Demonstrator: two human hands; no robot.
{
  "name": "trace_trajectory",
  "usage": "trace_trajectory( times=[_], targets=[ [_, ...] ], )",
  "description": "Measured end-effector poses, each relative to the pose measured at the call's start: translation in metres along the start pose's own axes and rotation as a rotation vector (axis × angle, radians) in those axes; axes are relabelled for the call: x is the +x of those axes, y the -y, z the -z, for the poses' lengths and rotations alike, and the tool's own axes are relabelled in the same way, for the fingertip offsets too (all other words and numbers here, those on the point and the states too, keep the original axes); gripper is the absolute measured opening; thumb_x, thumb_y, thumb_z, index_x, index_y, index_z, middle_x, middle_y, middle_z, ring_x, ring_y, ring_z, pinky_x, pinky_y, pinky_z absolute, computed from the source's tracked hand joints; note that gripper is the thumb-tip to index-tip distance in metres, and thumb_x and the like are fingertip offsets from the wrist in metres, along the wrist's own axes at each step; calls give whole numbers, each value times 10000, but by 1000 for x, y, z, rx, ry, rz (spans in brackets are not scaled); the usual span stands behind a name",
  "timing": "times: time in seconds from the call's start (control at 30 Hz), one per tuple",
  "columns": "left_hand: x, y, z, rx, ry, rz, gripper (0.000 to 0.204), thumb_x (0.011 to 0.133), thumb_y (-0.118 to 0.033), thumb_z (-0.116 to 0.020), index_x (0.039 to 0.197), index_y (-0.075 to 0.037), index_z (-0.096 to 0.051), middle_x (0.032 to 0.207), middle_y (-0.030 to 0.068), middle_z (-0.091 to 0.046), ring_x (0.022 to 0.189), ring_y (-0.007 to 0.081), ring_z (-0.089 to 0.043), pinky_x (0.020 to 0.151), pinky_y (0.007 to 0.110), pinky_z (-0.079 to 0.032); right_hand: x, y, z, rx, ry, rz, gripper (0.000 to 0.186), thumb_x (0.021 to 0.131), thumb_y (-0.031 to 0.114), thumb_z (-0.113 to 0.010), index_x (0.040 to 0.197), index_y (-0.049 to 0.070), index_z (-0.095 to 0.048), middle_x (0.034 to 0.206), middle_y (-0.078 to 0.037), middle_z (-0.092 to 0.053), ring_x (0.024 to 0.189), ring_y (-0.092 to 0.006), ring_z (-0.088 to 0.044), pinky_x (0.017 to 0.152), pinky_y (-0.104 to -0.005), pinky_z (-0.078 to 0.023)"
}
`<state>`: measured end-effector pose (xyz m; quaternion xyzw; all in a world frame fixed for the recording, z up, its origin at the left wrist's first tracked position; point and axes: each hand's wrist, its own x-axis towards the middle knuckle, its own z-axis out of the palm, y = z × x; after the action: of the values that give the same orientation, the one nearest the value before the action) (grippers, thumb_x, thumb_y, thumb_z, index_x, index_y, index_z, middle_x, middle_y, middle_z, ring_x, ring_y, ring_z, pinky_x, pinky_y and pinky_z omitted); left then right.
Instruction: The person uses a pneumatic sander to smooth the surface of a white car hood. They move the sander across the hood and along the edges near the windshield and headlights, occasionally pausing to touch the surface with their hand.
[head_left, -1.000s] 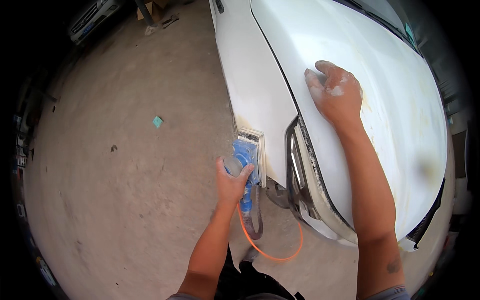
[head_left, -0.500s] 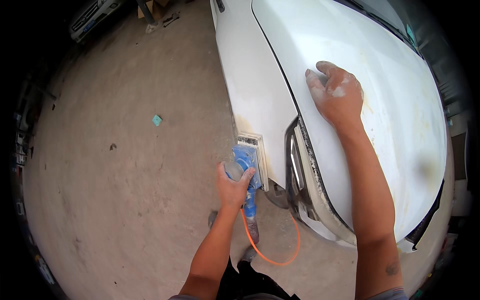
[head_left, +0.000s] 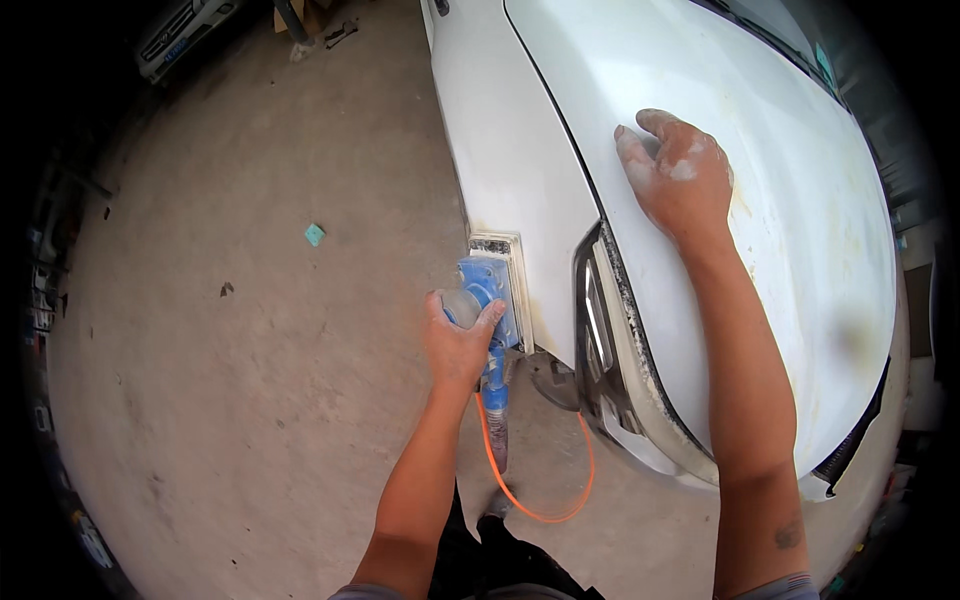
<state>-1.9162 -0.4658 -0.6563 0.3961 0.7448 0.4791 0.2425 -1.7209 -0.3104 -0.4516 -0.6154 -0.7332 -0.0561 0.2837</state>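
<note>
My left hand (head_left: pixel 460 335) is wrapped round the knob of a blue power sander (head_left: pixel 487 272). The sander's flat pad (head_left: pixel 515 285) rests upright against the side of a white car's front fender (head_left: pixel 505 150). From its lower end run a dusty dust-hose stub (head_left: pixel 500 440) and an orange air hose (head_left: pixel 540 518). My right hand (head_left: pixel 685 180) lies on the white hood (head_left: pixel 770 240), dusted with white powder, fingers bent and apart, holding nothing. Yellowish patches show on the hood.
The headlight (head_left: pixel 598 340) sits just right of the sander. On the concrete floor (head_left: pixel 280 380) at left lies a small green square (head_left: pixel 314 235). Another car (head_left: pixel 180 40) stands at the far left, near a post (head_left: pixel 290 20) and a metal tool (head_left: pixel 341 35).
The sander and my left hand have moved up along the fender, away from me. My right hand has shifted slightly forward on the hood.
</note>
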Motion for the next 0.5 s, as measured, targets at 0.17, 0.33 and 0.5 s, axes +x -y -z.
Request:
trace_trajectory(
  times=[0.17,0.33,0.5],
  targets=[
    [72,-5,10,-85,57,88,752,753,-406,-927,1185,81,-551,1024,213,-698,880,290,-696,808,402,-558,-2,2,0,19,-18,20,367,925,351,-681,1119,52,-768,928,-162,-770,941,-369,-727,868,-465,-565],
    [118,-16,19,-75,90,71,741,758,-420,-922,1172,75,-558,1030,192,-697,881,270,-694,813,389,-564,0,7,-2,28,-19,5,373,928,360,-678,1134,62,-766,937,-155,-772,951,-365,-725,883,-464,-560],
    [21,8,6,-9,34,13,728,775,-404,-913,1199,67,-554,1035,199,-694,915,273,-695,826,393,-564,-11,5,-5,48,35,-26,383,931,370,-675,1144,65,-762,965,-156,-773,969,-367,-723,891,-467,-558]
  ],
)
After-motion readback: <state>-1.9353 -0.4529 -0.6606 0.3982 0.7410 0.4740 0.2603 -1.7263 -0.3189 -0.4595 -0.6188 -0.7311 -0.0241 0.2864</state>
